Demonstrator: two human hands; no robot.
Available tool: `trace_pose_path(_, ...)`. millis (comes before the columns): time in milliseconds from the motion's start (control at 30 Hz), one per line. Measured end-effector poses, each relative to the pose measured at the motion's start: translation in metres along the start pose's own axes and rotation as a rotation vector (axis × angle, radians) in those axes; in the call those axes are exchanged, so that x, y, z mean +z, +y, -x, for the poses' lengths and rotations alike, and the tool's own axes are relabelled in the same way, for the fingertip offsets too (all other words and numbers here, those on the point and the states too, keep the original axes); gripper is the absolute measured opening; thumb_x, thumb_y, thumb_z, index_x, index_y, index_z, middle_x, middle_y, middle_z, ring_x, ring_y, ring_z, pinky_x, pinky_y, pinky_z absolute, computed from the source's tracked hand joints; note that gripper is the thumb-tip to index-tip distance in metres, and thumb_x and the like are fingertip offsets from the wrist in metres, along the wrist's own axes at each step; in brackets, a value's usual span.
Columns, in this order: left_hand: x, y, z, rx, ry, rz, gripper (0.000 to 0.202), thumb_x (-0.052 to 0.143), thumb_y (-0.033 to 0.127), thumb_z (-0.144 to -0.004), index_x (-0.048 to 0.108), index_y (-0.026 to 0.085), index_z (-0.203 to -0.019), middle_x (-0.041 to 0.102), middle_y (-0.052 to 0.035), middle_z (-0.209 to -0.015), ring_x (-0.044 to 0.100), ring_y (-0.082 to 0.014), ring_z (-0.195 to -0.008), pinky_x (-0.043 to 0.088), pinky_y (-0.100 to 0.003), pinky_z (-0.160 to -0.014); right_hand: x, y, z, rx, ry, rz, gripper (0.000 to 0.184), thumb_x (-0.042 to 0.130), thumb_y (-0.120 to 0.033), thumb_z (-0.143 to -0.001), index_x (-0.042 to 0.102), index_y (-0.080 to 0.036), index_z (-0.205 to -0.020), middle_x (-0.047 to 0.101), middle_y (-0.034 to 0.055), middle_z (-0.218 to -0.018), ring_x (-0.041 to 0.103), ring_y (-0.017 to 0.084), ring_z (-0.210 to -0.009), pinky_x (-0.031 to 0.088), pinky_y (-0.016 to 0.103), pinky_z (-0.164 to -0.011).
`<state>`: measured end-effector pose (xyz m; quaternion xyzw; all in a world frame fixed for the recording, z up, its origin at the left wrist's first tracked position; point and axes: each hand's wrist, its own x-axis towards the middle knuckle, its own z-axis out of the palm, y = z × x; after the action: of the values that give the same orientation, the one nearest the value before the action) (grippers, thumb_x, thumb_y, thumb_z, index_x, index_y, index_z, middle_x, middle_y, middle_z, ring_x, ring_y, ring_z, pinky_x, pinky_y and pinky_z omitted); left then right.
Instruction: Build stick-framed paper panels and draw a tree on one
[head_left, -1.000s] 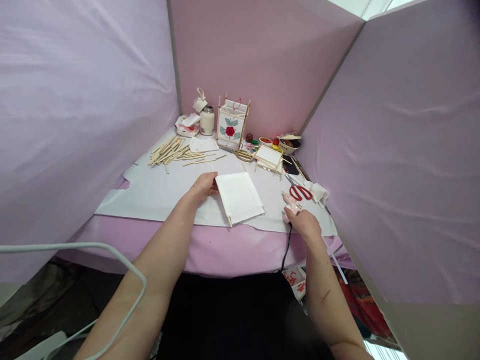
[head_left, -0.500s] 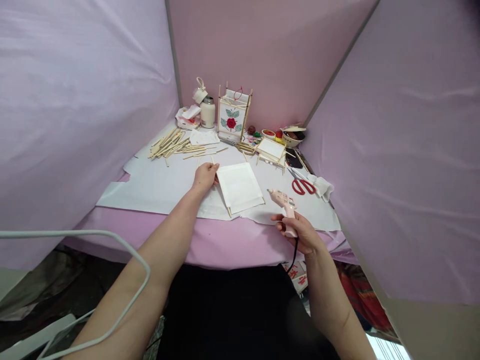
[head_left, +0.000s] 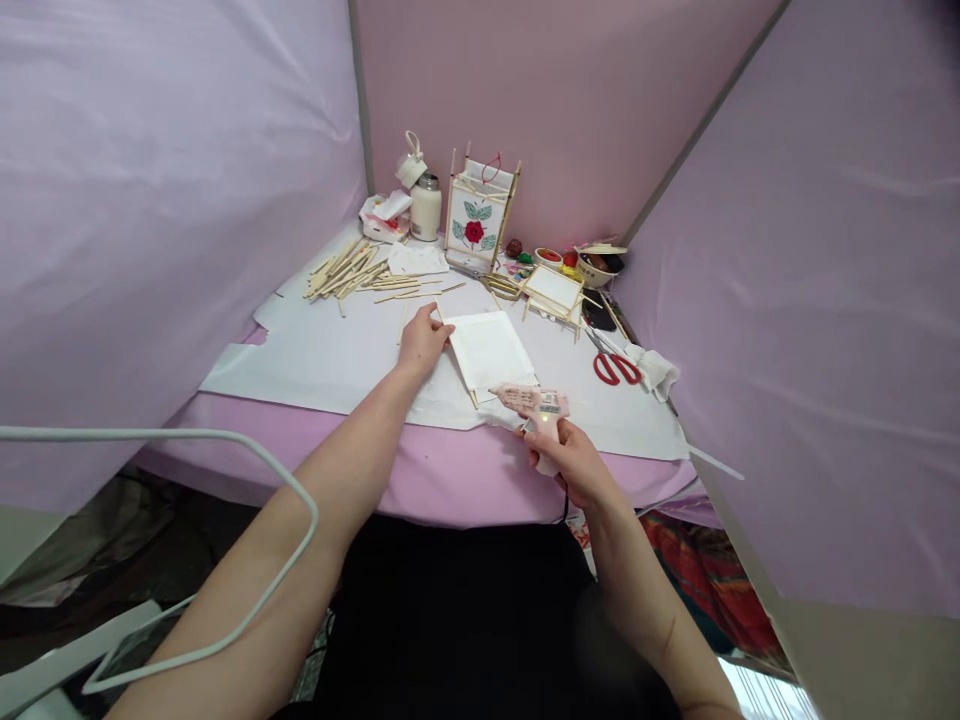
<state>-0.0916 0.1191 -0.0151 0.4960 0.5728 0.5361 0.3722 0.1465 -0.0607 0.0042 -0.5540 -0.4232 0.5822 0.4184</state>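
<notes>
My left hand (head_left: 425, 340) grips the left edge of a white panel on a thin stick frame (head_left: 491, 350), its fingertips partly hidden at the edge. Stick ends poke out at the panel's corners. Wrapped round the handle of a pink hot glue gun (head_left: 534, 402) is my right hand (head_left: 566, 458). The gun's nozzle points left, over or close by the near edge of the panel; whether it touches cannot be seen. A small light glows on the gun, and a dark cord hangs from its handle.
Loose wooden sticks (head_left: 349, 275) lie back left. A lantern with a red rose (head_left: 474, 230) stands at the back beside a cream bottle (head_left: 426, 208). Red-handled scissors (head_left: 616, 369), a small stick frame (head_left: 553, 290) and a bowl (head_left: 598, 268) are on the right.
My right hand has brought the glue gun leftward to the panel's near edge, and the nozzle now points left. My left hand still grips the panel. The view has shifted slightly.
</notes>
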Motion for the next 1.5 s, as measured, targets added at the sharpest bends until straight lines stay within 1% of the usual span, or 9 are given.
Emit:
trace_pose_path(100,0.001,-0.002,0.0,0.039,0.002,-0.068,0.054,0.068,0.015,-0.081,0.058,0.02,-0.134,0.067,0.0006,-0.077,0.064,-0.0183,-0.07,0.051,-0.028,-0.078,0.003,-0.002,-0.002,0.083,-0.112,-0.059,0.039,0.081,-0.035,-0.07,0.073,-0.015,-0.102,0.071,0.002,-0.075,0.051,0.009,-0.054,0.036,0.021,-0.049)
trace_pose_path(167,0.001,-0.002,0.001,0.058,-0.001,-0.119,0.052,0.067,0.016,-0.081,0.058,0.02,-0.132,0.067,0.0,-0.075,0.066,-0.0204,-0.076,0.05,-0.03,-0.083,0.006,-0.003,-0.005,0.08,-0.128,-0.067,0.038,0.08,-0.033,-0.069,0.073,-0.015,-0.101,0.065,-0.0011,-0.067,0.05,0.009,-0.054,0.035,0.021,-0.05)
trace_pose_path(267,0.0,-0.002,0.001,0.08,0.0,-0.201,0.045,0.065,0.02,-0.083,0.06,0.018,-0.128,0.069,-0.0023,-0.079,0.067,-0.0232,-0.085,0.048,-0.033,-0.09,0.011,-0.005,-0.011,-0.001,-0.049,0.073,0.034,0.076,-0.036,-0.071,0.071,-0.015,-0.097,0.06,-0.0038,-0.059,0.05,0.011,-0.053,0.036,0.022,-0.051)
trace_pose_path(400,0.001,-0.004,0.0,0.098,0.0,-0.303,0.046,0.069,0.024,-0.081,0.062,0.017,-0.126,0.072,-0.006,-0.096,0.067,-0.0249,-0.094,0.047,-0.036,-0.093,0.015,-0.005,-0.016,-0.101,0.092,0.395,0.031,0.069,-0.043,-0.076,0.07,-0.016,-0.09,0.061,-0.0022,-0.057,0.055,0.015,-0.055,0.041,0.026,-0.056)
trace_pose_path(533,0.003,-0.007,-0.001,0.115,-0.013,-0.368,0.051,0.069,0.023,-0.081,0.059,0.017,-0.13,0.072,-0.0068,-0.105,0.069,-0.0231,-0.095,0.049,-0.033,-0.091,0.016,-0.001,-0.019,-0.119,0.102,0.551,0.034,0.064,-0.05,-0.08,0.064,-0.018,-0.068,0.063,0.0012,-0.058,0.058,0.017,-0.056,0.044,0.028,-0.058)
trace_pose_path(600,0.003,-0.008,-0.001,0.121,-0.015,-0.392,0.049,0.067,0.024,-0.083,0.059,0.018,-0.131,0.072,-0.007,-0.108,0.069,-0.0223,-0.097,0.049,-0.032,-0.092,0.017,0.001,-0.02,-0.13,0.063,0.563,0.038,0.061,-0.052,-0.082,0.06,-0.019,-0.063,0.063,0.0015,-0.057,0.059,0.017,-0.056,0.044,0.029,-0.059)
trace_pose_path(667,0.003,-0.008,0.0,0.127,-0.015,-0.418,0.047,0.066,0.025,-0.084,0.06,0.018,-0.131,0.072,-0.0074,-0.111,0.068,-0.0223,-0.099,0.048,-0.032,-0.092,0.019,0.004,-0.021,-0.139,0.04,0.576,0.038,0.059,-0.052,-0.083,0.059,-0.02,-0.062,0.062,0.0014,-0.056,0.059,0.018,-0.056,0.044,0.029,-0.06)
trace_pose_path(900,0.003,-0.005,0.003,0.165,-0.032,-0.496,0.038,0.062,0.026,-0.087,0.065,0.016,-0.124,0.073,-0.0084,-0.109,0.067,-0.0232,-0.101,0.047,-0.033,-0.094,0.022,0.007,-0.023,-0.123,0.08,0.649,0.038,0.059,-0.055,-0.082,0.058,-0.02,-0.066,0.064,0.0027,-0.06,0.061,0.02,-0.062,0.045,0.031,-0.064)
trace_pose_path(1500,0.003,-0.005,0.003,0.181,-0.026,-0.528,0.037,0.063,0.026,-0.088,0.065,0.017,-0.124,0.074,-0.0083,-0.108,0.067,-0.0231,-0.1,0.048,-0.032,-0.092,0.023,0.006,-0.025,-0.16,0.07,0.665,0.037,0.057,-0.05,-0.084,0.057,-0.021,-0.061,0.063,0.0019,-0.06,0.061,0.019,-0.061,0.045,0.031,-0.066)
